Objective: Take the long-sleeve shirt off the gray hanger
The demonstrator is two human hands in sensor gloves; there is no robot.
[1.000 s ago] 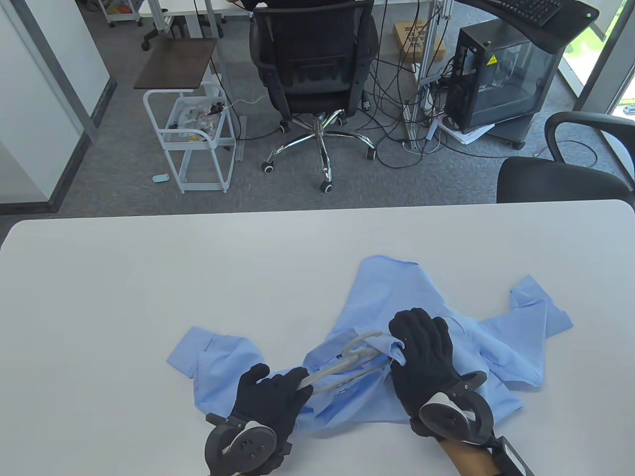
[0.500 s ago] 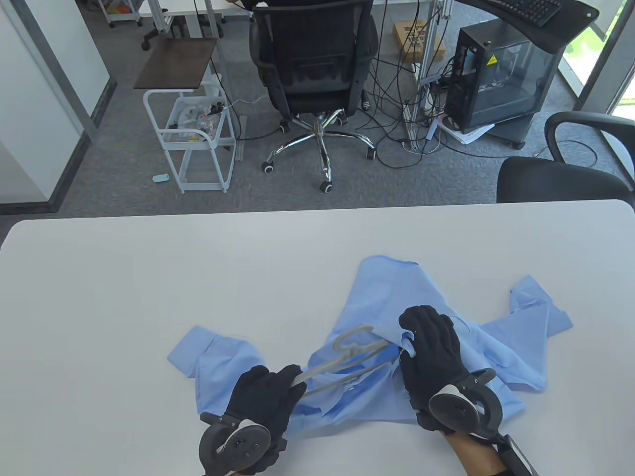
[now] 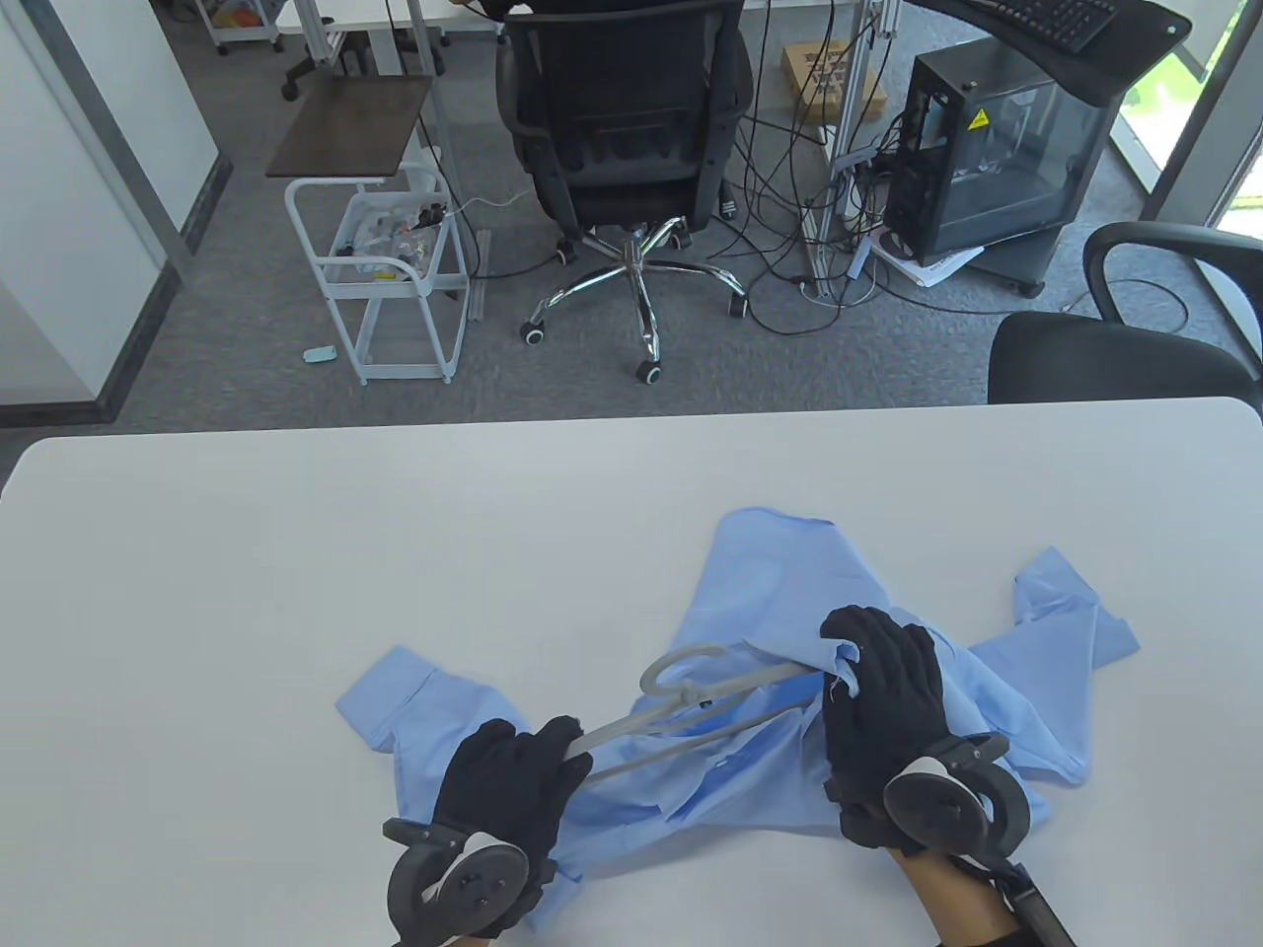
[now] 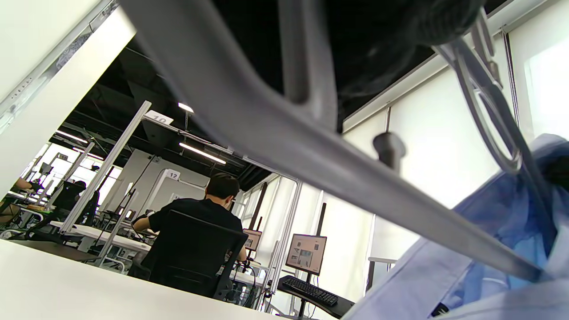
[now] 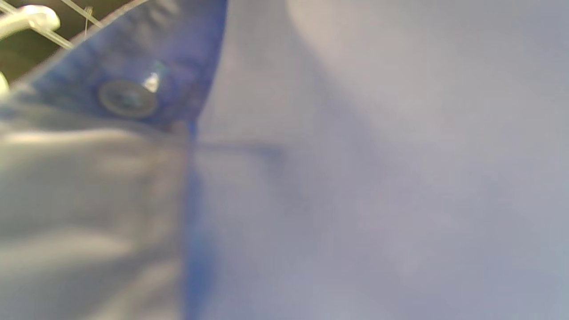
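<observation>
two hands on it: left hand [image 3: 513,779] grips one end of the gray hanger [image 3: 691,705], right hand [image 3: 878,681] pinches the blue shirt [image 3: 780,592] bunched mid-table. cloth looks soft and light, hanger stiff; best hold the fabric at the collar edge.

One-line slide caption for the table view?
Left hand grips gray hanger while right hand holds blue shirt on white table.

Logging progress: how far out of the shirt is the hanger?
Partly out. The hanger's hook and left arm are bare; its right end is under shirt fabric by the right hand.
</observation>
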